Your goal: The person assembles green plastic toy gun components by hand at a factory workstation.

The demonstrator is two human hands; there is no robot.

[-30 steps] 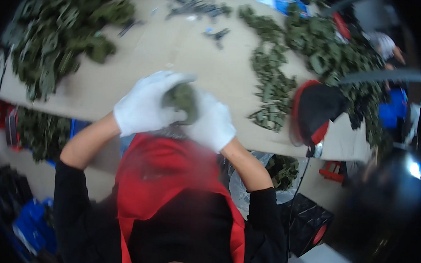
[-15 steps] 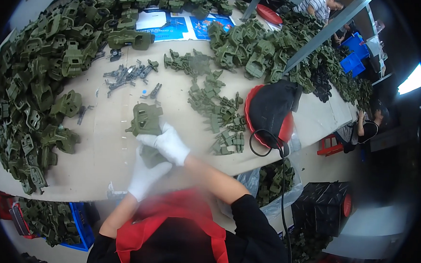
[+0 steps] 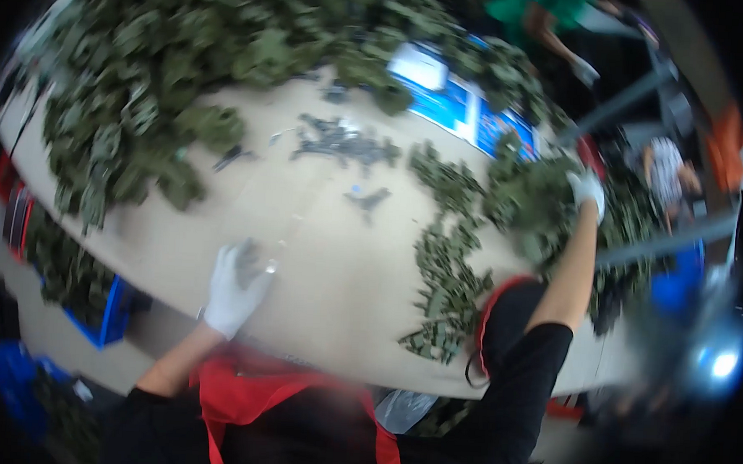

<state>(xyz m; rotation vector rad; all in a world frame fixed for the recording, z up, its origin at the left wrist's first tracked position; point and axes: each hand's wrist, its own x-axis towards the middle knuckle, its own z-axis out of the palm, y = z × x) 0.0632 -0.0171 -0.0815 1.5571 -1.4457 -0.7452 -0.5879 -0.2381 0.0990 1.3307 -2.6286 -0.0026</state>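
My left hand (image 3: 236, 289), in a white glove, is spread over the bare tabletop near its front edge and holds nothing. Stretched far to the right, my gloved right hand (image 3: 588, 195) is over the right-hand heap of olive-green moulded plastic parts (image 3: 529, 198). Motion blur hides whether its fingers hold a part. Small green pieces (image 3: 447, 265) lie in a strip left of my right forearm. A cluster of small dark grey pieces (image 3: 342, 142) sits mid-table, with one loose dark piece (image 3: 369, 198) nearer me and a tiny blue dot beside it.
A large heap of green parts (image 3: 135, 102) covers the left and far table. Blue printed sheets (image 3: 445, 106) lie at the back. A black item (image 3: 510, 315) rests in a red tray at right. A metal post (image 3: 622, 102) rises beyond. A person in green (image 3: 538, 14) works across the table.
My hands have parted: the right has swung out to the right-hand heap, the left has opened. The green part they held is no longer between them. My view has turned.
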